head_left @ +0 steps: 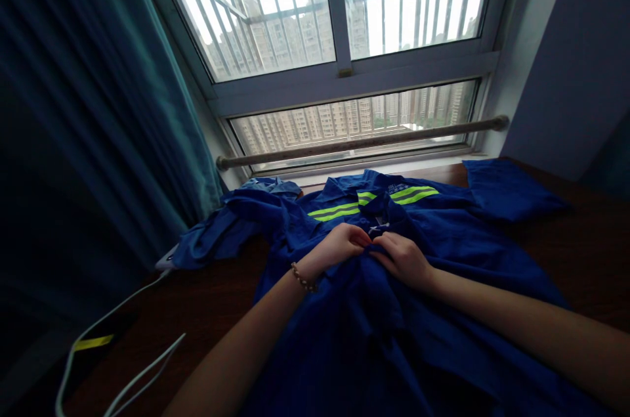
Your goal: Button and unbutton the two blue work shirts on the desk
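A blue work jacket (457, 259) with yellow-green and grey reflective bands across the chest is spread out in front of me, its collar toward the window. My left hand (344, 243), with a beaded bracelet at the wrist, pinches the jacket's front edge near the middle. Right beside it, my right hand (404, 261) grips the same edge, fingers closed on the cloth. The fingertips of both hands nearly meet. Just above them lies a small white drawstring or tag (378, 229). What is between the fingertips is too small to make out.
More folded blue cloth (216, 236) lies at the left, and a blue sleeve (506, 190) at the right. A white cable (113, 308) runs over the dark wooden surface (197, 299). A horizontal rail (364, 143) crosses the window behind; a blue curtain (123, 95) hangs left.
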